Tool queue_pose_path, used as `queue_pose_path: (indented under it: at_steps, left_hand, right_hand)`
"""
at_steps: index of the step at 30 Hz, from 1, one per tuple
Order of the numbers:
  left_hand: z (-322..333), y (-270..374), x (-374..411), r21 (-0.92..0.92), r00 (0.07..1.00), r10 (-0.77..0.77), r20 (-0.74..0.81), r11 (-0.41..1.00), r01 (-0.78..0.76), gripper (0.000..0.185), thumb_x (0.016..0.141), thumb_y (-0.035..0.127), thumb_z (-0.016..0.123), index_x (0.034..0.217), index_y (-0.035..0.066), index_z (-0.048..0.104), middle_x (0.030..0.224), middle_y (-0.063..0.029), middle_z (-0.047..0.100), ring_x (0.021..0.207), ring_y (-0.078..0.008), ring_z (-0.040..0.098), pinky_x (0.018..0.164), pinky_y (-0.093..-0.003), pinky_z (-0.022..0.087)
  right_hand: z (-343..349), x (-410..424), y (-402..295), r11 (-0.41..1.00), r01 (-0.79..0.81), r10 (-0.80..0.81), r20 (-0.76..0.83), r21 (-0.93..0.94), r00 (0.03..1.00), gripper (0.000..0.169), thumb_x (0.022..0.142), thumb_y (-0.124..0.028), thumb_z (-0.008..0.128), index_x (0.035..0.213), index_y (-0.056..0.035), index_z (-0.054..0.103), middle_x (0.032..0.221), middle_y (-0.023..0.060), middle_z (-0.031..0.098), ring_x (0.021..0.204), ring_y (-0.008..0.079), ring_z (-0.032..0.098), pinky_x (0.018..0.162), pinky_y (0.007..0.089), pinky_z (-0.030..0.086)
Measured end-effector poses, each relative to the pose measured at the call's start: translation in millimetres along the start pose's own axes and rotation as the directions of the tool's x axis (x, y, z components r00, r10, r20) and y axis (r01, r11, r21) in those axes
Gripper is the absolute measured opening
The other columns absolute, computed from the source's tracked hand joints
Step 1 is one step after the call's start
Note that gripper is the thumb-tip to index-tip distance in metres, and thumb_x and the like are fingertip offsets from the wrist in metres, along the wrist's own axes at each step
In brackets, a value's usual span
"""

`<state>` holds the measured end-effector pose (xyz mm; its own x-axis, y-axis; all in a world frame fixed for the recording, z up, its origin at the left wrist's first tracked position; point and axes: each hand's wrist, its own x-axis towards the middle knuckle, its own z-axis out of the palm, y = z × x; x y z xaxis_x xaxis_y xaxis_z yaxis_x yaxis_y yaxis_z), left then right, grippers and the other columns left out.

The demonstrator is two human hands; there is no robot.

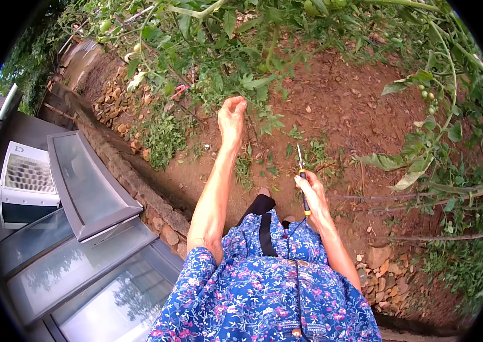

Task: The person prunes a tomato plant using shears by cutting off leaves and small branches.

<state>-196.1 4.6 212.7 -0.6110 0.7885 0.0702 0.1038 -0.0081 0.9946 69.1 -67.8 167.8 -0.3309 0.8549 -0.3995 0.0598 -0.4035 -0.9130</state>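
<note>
My left hand (230,119) is raised in front of me with its fingers curled towards the thumb. It is close to the leaves of a tomato plant (255,82). Whether anything thin lies between those fingertips, I cannot tell. Lower and to the right, my right hand (316,194) grips a pair of garden snips (303,188) by black and yellow handles. Their narrow metal blades point away from me, above small green weeds (320,154) on the reddish soil (344,107). A thin dark cord runs down near the handles.
A stone wall (134,171) borders the bed on the left, beside tilted window panes (96,179) and an air-conditioner unit (27,184). Tomato vines with green fruit (427,95) hang at right. Thin stakes (447,236) stick in from the right, above loose stones (384,278).
</note>
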Motion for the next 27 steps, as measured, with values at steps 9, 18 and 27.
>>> queue_pose_path:
  at_steps: [9, 18, 27]
  left_hand:
    - [6, -15, 13, -0.506, 0.976, -0.195, 0.094, 0.835, 0.215, 0.043, 0.088, 0.028, 0.059, 0.123, 0.006, 0.047, 0.128, -0.0109, 0.048, 0.129, -0.0214, 0.032, 0.107, -0.0421, 0.018]
    - [-27, -54, -4, -0.011, 0.993, -0.038, -0.112, 0.999, 0.037, 0.051, 0.092, 0.036, 0.046, 0.121, -0.006, 0.049, 0.112, -0.0145, 0.058, 0.105, -0.0222, 0.053, 0.092, -0.0331, 0.038]
    - [-40, -41, -1, 0.173, 0.988, -0.11, 0.108, 0.981, 0.09, 0.046, 0.093, 0.032, 0.045, 0.12, -0.005, 0.051, 0.111, -0.018, 0.059, 0.105, -0.0242, 0.054, 0.091, -0.0343, 0.039]
  right_hand:
    - [18, 28, -79, 0.957, 0.271, -0.268, 0.043, -0.1, 0.963, 0.059, 0.08, -0.034, 0.062, 0.123, 0.003, 0.046, 0.107, 0.0123, 0.055, 0.099, 0.0194, 0.052, 0.089, 0.032, 0.038]
    - [79, 104, -148, 0.819, 0.27, -0.185, 0.212, -0.507, 0.959, 0.064, 0.073, -0.047, 0.063, 0.114, -0.0001, 0.053, 0.103, 0.0154, 0.057, 0.098, 0.0267, 0.055, 0.083, 0.0396, 0.042]
    - [110, 179, -151, 0.855, 0.11, 0.104, 0.376, -0.506, 0.921, 0.065, 0.072, -0.049, 0.064, 0.115, -0.001, 0.056, 0.111, 0.0174, 0.056, 0.106, 0.0278, 0.051, 0.088, 0.0416, 0.038]
